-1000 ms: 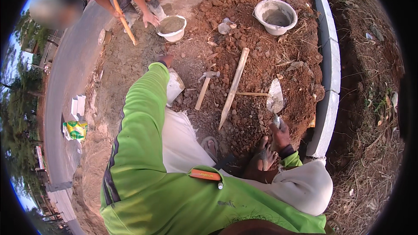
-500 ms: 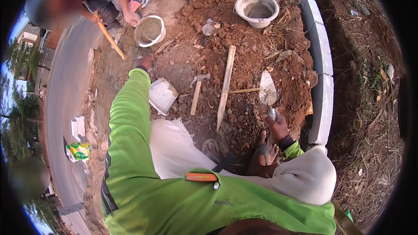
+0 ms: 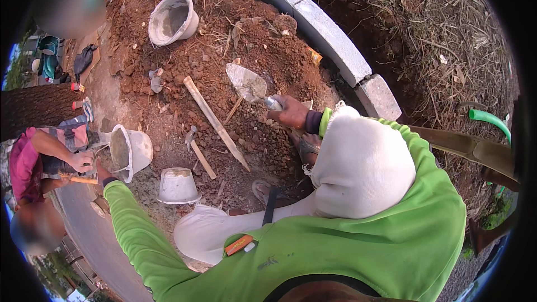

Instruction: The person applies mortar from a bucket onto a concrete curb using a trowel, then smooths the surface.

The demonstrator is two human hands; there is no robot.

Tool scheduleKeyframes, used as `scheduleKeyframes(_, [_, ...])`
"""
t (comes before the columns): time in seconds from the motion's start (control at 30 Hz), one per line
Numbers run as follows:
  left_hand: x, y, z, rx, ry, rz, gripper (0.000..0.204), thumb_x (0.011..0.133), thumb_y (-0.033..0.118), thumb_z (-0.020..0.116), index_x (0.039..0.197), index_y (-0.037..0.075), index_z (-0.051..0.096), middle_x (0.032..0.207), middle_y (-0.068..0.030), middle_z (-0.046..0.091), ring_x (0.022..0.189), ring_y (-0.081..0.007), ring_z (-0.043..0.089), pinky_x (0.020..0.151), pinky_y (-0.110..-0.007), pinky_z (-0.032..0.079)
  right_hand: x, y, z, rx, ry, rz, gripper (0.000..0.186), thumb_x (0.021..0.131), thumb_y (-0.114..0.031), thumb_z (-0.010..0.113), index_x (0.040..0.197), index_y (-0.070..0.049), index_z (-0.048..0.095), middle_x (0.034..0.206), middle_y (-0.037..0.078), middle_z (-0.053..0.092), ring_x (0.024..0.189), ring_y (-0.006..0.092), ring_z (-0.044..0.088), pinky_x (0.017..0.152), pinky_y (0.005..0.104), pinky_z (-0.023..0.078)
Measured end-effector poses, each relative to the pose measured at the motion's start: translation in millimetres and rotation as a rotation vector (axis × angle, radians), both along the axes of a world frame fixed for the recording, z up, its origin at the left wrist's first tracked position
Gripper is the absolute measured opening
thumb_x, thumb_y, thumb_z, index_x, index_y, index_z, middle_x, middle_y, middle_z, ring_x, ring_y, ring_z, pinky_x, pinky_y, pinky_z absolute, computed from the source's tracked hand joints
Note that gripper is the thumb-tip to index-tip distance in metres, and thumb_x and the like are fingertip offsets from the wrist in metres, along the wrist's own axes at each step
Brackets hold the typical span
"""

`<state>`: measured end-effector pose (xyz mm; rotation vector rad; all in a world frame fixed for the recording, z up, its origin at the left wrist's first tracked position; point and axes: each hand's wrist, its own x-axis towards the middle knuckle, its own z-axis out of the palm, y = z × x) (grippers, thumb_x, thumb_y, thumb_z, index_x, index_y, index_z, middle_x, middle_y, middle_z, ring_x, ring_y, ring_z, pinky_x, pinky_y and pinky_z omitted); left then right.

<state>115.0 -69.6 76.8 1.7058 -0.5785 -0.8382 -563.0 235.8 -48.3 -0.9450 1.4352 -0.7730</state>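
Observation:
My right hand [image 3: 292,113] is closed round the handle of a pointed trowel [image 3: 248,83], its mortar-smeared blade over the loose red soil. At the left, my left hand [image 3: 103,171] is stretched out beside the rim of a white bucket [image 3: 140,154] holding grey mortar; its fingers are mostly hidden. A co-worker's hand [image 3: 82,161] is close to the same rim, and the other hand grips a wooden handle [image 3: 84,179]. Between my arms lie a claw hammer [image 3: 200,156], a pointed wooden stake [image 3: 215,120] and an upturned white bucket [image 3: 178,186].
A mortar-stained bucket [image 3: 175,21] stands on the soil mound farther off. Concrete curb blocks [image 3: 335,42] run along a trench [image 3: 369,28] at the right. A green hose [image 3: 491,117] lies at the far right. A paved road [image 3: 92,218] passes at the left.
My view has turned, so the scene appears rotated counter-clockwise. My left hand is now closer to the mortar bucket's rim. The trowel stays in my right hand.

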Motion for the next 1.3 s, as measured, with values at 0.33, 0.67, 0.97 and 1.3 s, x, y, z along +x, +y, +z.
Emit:
scheduleKeyframes(0.33, [-204.2, 83.3, 55.7, -0.023, 0.086, -0.391, 0.017, 0.093, 0.031, 0.066, 0.102, 0.017, 0.061, 0.069, 0.0053, 0.040, 0.053, -0.0068, 0.038, 0.057, -0.024, 0.039, -44.2, 6.2, 24.8, -0.018, -0.102, -0.316, 0.031, 0.088, -0.027, 0.072, 0.107, -0.007, 0.058, 0.072, 0.001, 0.057, 0.057, 0.0113, 0.055, 0.052, 0.0300, 0.045])
scheduleKeyframes(0.67, [-360.7, 179.2, 113.0, 0.014, 0.011, -0.769, 0.021, 0.096, 0.033, 0.064, 0.094, 0.013, 0.059, 0.068, 0.0062, 0.042, 0.050, -0.0041, 0.031, 0.049, -0.022, 0.031, -86.9, 11.8, 66.7, -0.343, 0.040, -0.590, 0.030, 0.093, -0.028, 0.069, 0.107, -0.007, 0.053, 0.071, 0.000, 0.053, 0.052, 0.0085, 0.051, 0.046, 0.0263, 0.045])
scheduleKeyframes(0.97, [-514.5, 192.6, 50.6, -0.072, -0.669, -1.580, 0.057, 0.096, 0.032, 0.063, 0.056, -0.004, 0.043, 0.054, -0.0108, 0.038, 0.051, -0.0175, 0.039, 0.055, -0.041, 0.030, -117.7, 68.8, 94.0, -0.381, 0.360, -0.555, 0.032, 0.095, -0.035, 0.066, 0.102, -0.005, 0.057, 0.081, 0.005, 0.057, 0.070, 0.0141, 0.051, 0.063, 0.0325, 0.045])
scheduleKeyframes(1.3, [-465.9, 164.1, -14.8, -0.412, -0.436, -1.248, 0.024, 0.082, 0.003, 0.068, 0.070, -0.007, 0.051, 0.085, -0.0110, 0.053, 0.081, -0.0237, 0.054, 0.076, -0.034, 0.044, -119.4, 45.4, 94.2, -0.361, 0.611, -0.348, 0.047, 0.098, -0.043, 0.059, 0.117, 0.000, 0.061, 0.073, 0.013, 0.065, 0.064, 0.0233, 0.062, 0.064, 0.0372, 0.049])
